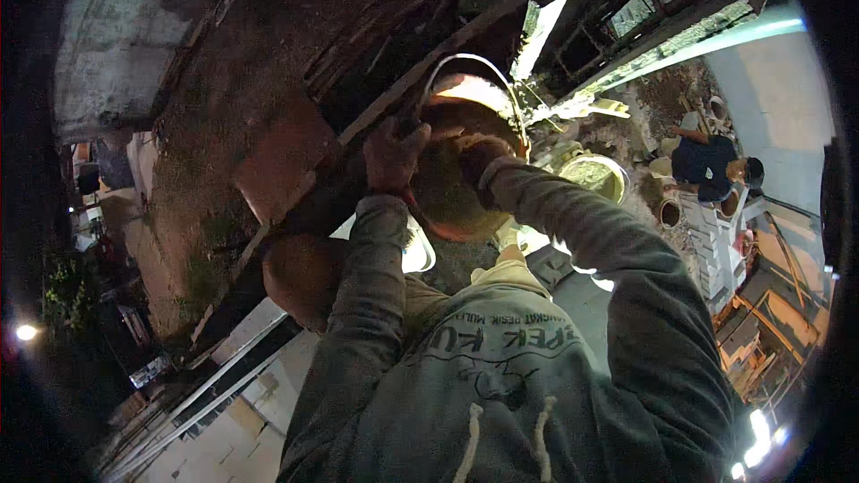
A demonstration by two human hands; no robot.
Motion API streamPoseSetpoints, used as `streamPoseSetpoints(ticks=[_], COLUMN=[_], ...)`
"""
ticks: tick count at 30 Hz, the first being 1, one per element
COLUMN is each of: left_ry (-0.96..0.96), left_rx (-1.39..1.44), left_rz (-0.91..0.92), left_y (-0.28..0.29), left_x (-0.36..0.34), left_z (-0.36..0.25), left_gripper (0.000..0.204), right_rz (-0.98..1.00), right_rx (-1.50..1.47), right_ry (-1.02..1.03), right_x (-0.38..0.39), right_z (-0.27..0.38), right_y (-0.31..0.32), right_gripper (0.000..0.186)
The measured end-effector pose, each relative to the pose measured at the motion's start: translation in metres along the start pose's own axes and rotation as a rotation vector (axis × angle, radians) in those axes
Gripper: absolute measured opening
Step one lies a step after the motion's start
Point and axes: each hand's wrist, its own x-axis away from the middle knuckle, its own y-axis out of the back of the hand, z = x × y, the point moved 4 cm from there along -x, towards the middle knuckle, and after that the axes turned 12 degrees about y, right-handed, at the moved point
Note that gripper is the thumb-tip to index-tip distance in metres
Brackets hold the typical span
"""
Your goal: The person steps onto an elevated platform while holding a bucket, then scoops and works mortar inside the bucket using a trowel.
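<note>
In front of my body is an orange-brown bucket (452, 201) with a thin curved handle (467, 57) arching over its far side. Bright light falls on the far part of its inside. My left hand (391, 157) is closed on the bucket's left edge, near the handle's end. Against the middle of the bucket rests my right hand (483, 163), dark and in shadow. Its fingers are hidden, so I cannot tell whether they grip anything.
A pale, brightly lit bucket (598, 177) stands to the right. Farther right a person in dark clothing (705, 165) bends near round containers. Long wooden beams (465, 31) cross beyond the bucket. A brown rounded shape (304, 282) is beside my left forearm.
</note>
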Motion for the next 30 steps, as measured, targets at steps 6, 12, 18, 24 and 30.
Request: streamPoseSetpoints(ticks=[6, 12, 18, 24, 30], left_ry=[-0.229, 0.101, 0.062, 0.22, 0.056], left_rx=[-0.12, -0.121, -0.159, 0.033, 0.008], left_rz=[-0.266, -0.244, -0.235, -0.144, -0.319], left_y=[0.003, 0.002, -0.01, -0.012, -0.011], left_x=[0.016, 0.032, 0.039, 0.048, 0.057], left_z=[-0.021, -0.017, -0.027, -0.019, -0.022], left_gripper=[0.041, 0.045, 0.048, 0.05, 0.053], right_rz=[0.058, 0.006, -0.172, 0.204, 0.332], right_rx=[-0.003, 0.281, -0.53, -0.316, -0.3], right_ry=[0.241, 0.252, 0.134, 0.221, 0.289], right_x=[0.066, 0.06, -0.016, 0.003, 0.025], right_z=[0.026, 0.005, -0.025, -0.062, -0.064], right_y=[-0.036, 0.062, 0.051, -0.027, -0.063], right_gripper=[0.022, 0.026, 0.034, 0.033, 0.032])
